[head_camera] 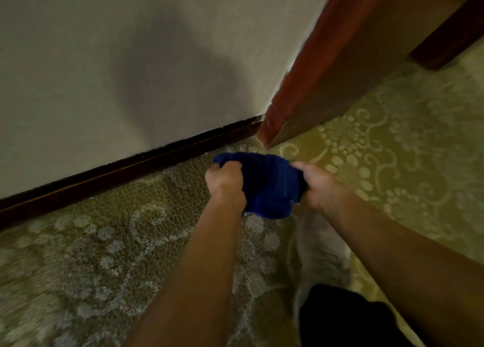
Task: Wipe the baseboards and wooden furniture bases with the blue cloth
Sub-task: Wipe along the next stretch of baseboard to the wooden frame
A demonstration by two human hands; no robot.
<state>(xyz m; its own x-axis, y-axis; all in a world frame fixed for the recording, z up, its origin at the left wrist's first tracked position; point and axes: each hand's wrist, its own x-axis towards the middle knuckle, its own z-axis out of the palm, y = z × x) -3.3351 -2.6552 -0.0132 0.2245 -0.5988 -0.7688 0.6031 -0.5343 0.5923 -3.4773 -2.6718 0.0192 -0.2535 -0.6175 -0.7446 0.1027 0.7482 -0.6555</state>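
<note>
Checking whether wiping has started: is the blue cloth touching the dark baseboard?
Apart. The head view shows carpet between the blue cloth, held by both hands, and the dark baseboard.

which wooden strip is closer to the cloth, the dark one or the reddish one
The reddish trim: its bottom end sits just above the blue cloth. The dark baseboard runs off leftward.

Blue cloth (264, 184): dark blue, bunched and creased, held clear of the carpet near the wall corner, not touching any woodwork. Baseboard (125, 167): dark brown strip along the foot of the wall, ending at the corner. Wooden furniture base (309, 66): reddish-brown edge, standing at that corner, meeting the baseboard's end.
</note>
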